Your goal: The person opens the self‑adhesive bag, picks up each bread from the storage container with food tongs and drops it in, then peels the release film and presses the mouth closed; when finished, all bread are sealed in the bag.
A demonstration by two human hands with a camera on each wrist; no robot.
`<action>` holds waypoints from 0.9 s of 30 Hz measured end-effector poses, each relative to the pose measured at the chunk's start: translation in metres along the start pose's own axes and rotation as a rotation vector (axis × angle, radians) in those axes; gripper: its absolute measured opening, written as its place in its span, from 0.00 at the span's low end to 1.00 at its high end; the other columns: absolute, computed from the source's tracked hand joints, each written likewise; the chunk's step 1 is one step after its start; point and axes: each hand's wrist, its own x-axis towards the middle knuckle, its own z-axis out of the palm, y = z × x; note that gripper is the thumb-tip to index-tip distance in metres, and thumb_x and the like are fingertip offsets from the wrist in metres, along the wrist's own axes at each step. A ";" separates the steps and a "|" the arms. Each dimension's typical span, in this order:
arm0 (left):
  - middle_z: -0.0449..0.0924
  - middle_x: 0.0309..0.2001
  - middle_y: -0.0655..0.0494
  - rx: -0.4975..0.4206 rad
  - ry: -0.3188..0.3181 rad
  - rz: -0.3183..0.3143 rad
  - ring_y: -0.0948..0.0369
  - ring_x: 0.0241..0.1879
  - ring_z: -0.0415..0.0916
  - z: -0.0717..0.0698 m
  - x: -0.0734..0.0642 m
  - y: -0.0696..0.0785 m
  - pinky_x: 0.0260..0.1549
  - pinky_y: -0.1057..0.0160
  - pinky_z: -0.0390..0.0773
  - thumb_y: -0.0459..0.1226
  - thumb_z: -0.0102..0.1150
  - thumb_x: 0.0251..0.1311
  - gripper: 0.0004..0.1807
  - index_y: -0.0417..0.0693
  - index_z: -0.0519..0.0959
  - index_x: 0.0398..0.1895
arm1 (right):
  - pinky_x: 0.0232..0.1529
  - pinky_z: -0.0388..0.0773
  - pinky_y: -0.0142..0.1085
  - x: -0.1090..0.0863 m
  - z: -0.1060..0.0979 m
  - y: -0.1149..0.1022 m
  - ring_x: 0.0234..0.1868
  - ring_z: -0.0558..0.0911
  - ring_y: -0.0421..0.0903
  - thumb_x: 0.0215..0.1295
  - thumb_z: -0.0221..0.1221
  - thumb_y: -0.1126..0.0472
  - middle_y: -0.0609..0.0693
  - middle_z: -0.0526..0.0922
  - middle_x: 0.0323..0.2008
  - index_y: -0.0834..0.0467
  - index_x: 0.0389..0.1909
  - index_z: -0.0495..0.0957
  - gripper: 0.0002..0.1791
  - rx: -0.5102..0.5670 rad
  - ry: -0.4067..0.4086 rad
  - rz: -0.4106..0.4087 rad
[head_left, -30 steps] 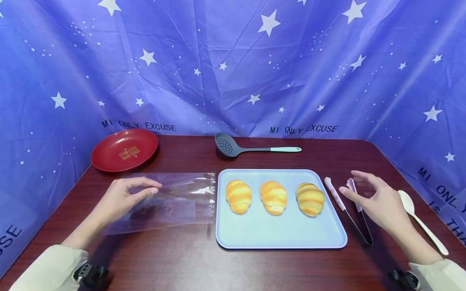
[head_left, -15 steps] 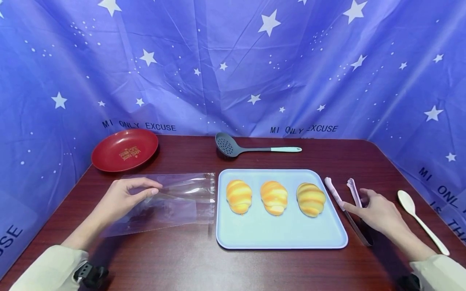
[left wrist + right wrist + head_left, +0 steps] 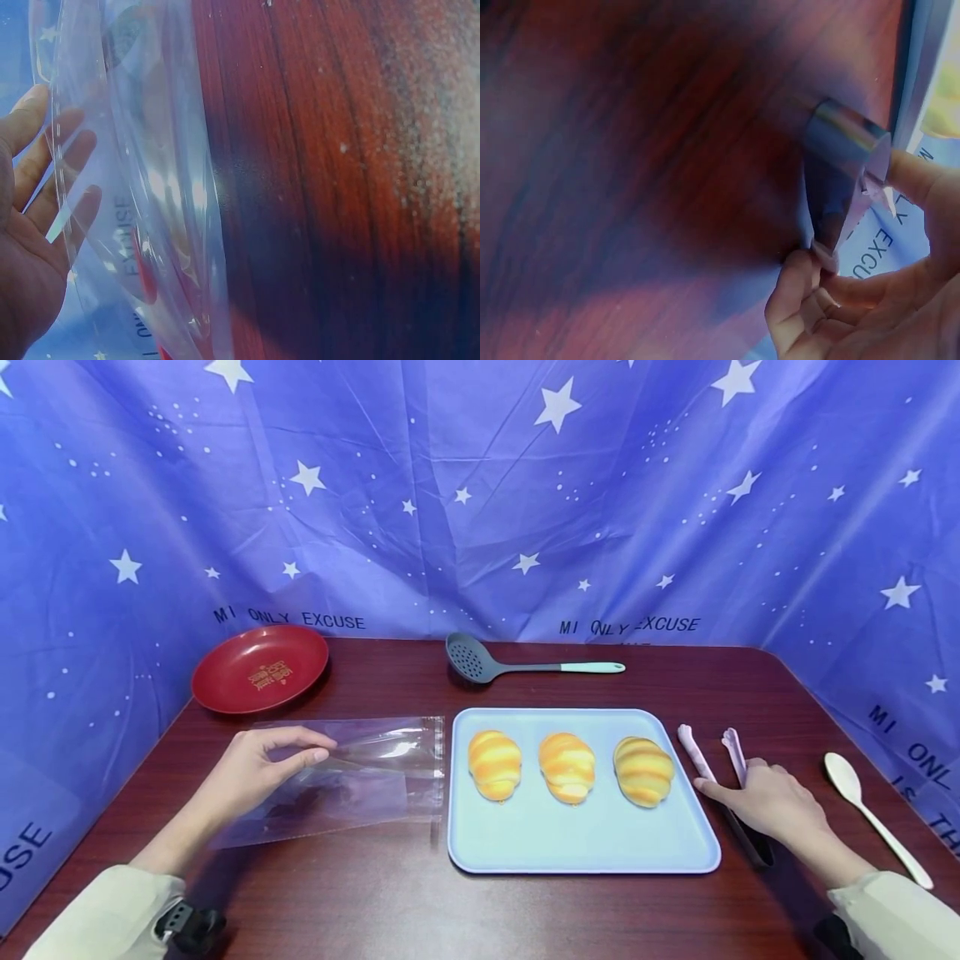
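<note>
The bare left hand (image 3: 258, 768) pinches a flat, see-through plastic bag (image 3: 382, 793) between thumb and fingers; the bag lies left of the light blue, rounded plastic tray (image 3: 585, 843), with its sealed-looking strip just beside the tray's left edge; the bare right hand (image 3: 768, 802) is right of the tray and grips a pair of bent, shiny metal tongs (image 3: 696, 755) with pale pink ends, thumb on one side and fingers on the other; the tongs sit close by the tray's right edge, and their two pink ends are apart and point away from the person.

On the tray, in one row, are three puffy, striped, yellow-orange buns (image 3: 567, 768); the right one looks a bit browner; behind the tray lies a dark grey scoop with holes (image 3: 487, 672) and a mint green handle; far to the left, behind the tray, is a round red plate (image 3: 232, 668) with gold marks; well right of the tray is a long white spoon (image 3: 847, 781); everything is on a shiny red-brown wooden desk (image 3: 360, 893).
</note>
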 end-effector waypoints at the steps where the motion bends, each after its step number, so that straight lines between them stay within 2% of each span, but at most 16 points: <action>1: 0.88 0.40 0.67 -0.001 -0.001 0.001 0.72 0.44 0.81 0.000 0.000 0.000 0.46 0.73 0.75 0.32 0.71 0.60 0.11 0.51 0.89 0.46 | 0.31 0.74 0.60 0.000 0.000 0.001 0.39 0.77 0.72 0.65 0.56 0.29 0.73 0.75 0.34 0.80 0.44 0.68 0.49 0.001 -0.001 0.003; 5: 0.88 0.40 0.67 0.003 -0.003 -0.004 0.73 0.44 0.81 0.001 0.000 0.000 0.47 0.73 0.75 0.32 0.71 0.60 0.11 0.52 0.89 0.46 | 0.29 0.74 0.57 -0.001 0.001 0.004 0.34 0.79 0.67 0.67 0.58 0.33 0.64 0.77 0.28 0.80 0.47 0.68 0.46 0.017 0.031 -0.028; 7: 0.88 0.40 0.67 0.004 -0.004 -0.008 0.73 0.44 0.81 0.001 0.001 0.000 0.46 0.73 0.76 0.32 0.71 0.60 0.11 0.52 0.89 0.46 | 0.29 0.74 0.57 -0.003 0.001 0.007 0.35 0.78 0.66 0.68 0.58 0.35 0.64 0.77 0.28 0.81 0.51 0.67 0.46 0.035 0.061 -0.056; 9: 0.88 0.40 0.67 0.004 -0.005 -0.010 0.73 0.44 0.81 0.001 0.001 -0.001 0.46 0.73 0.76 0.32 0.71 0.60 0.12 0.53 0.89 0.46 | 0.31 0.73 0.58 -0.004 0.001 0.009 0.36 0.78 0.67 0.70 0.58 0.37 0.66 0.76 0.30 0.82 0.55 0.66 0.46 0.055 0.107 -0.090; 12: 0.88 0.40 0.66 0.003 -0.005 -0.009 0.72 0.44 0.81 0.001 0.001 -0.001 0.46 0.73 0.76 0.32 0.71 0.60 0.12 0.54 0.89 0.46 | 0.36 0.73 0.62 -0.006 -0.001 0.012 0.42 0.77 0.73 0.71 0.58 0.41 0.76 0.75 0.38 0.83 0.60 0.63 0.45 0.094 0.174 -0.148; 17: 0.88 0.40 0.67 0.004 -0.002 -0.008 0.72 0.43 0.81 0.002 0.002 -0.001 0.45 0.74 0.76 0.32 0.71 0.60 0.12 0.53 0.89 0.46 | 0.43 0.69 0.68 -0.007 -0.004 0.013 0.50 0.72 0.78 0.74 0.55 0.47 0.84 0.70 0.47 0.83 0.64 0.61 0.41 0.137 0.269 -0.219; 21: 0.88 0.40 0.67 -0.005 -0.001 -0.008 0.72 0.43 0.81 0.003 0.002 -0.001 0.45 0.75 0.76 0.32 0.71 0.60 0.11 0.50 0.88 0.46 | 0.44 0.67 0.69 -0.007 -0.006 0.013 0.49 0.71 0.79 0.75 0.54 0.51 0.85 0.70 0.47 0.82 0.62 0.64 0.36 0.156 0.353 -0.261; 24: 0.88 0.40 0.67 -0.004 -0.002 -0.012 0.72 0.43 0.81 0.003 0.002 -0.001 0.46 0.75 0.76 0.32 0.71 0.60 0.11 0.50 0.88 0.46 | 0.41 0.68 0.68 -0.006 -0.006 0.012 0.47 0.73 0.80 0.73 0.57 0.51 0.85 0.73 0.46 0.82 0.58 0.68 0.34 0.150 0.425 -0.291; 27: 0.88 0.40 0.67 0.002 -0.003 -0.013 0.72 0.43 0.81 0.003 0.003 -0.001 0.46 0.75 0.76 0.33 0.71 0.60 0.11 0.50 0.88 0.46 | 0.30 0.71 0.59 -0.005 -0.009 0.012 0.33 0.80 0.72 0.71 0.60 0.46 0.76 0.80 0.33 0.79 0.51 0.74 0.35 0.111 0.470 -0.286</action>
